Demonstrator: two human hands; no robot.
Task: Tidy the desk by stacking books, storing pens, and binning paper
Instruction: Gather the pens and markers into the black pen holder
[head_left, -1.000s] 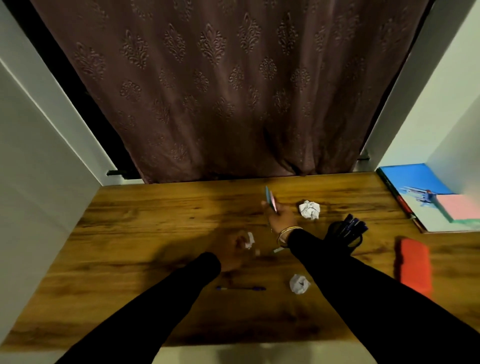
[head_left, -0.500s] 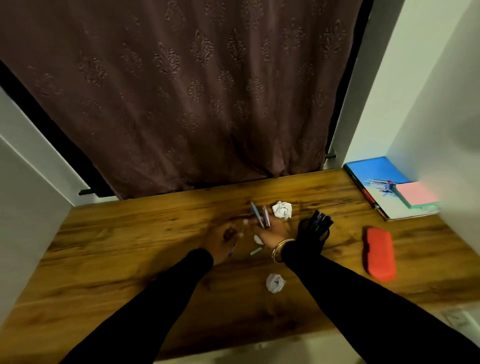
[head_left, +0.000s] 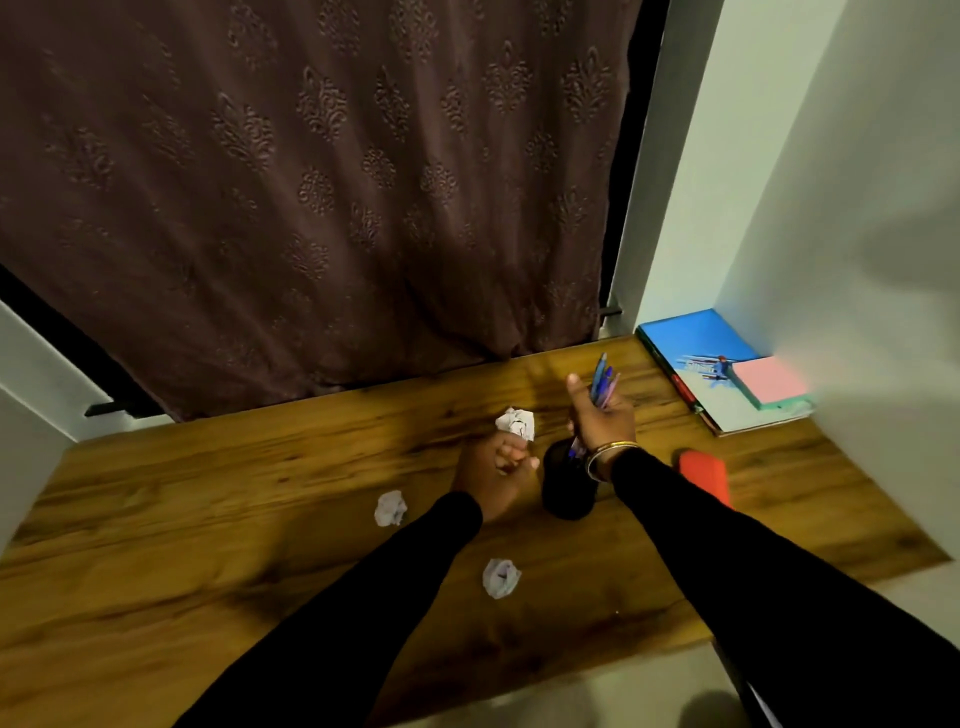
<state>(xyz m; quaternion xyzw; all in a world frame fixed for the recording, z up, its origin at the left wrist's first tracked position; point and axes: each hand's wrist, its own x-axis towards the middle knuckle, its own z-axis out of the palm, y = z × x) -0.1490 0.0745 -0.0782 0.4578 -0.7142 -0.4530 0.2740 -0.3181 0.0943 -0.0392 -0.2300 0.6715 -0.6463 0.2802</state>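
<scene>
Holding pens (head_left: 602, 385); three paper balls (head_left: 515, 423) loose

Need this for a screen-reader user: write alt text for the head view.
A right hand holds pens over a black pen holder on a wooden desk, left hand beside it. Three crumpled paper balls lie nearby; books sit far right.
</scene>
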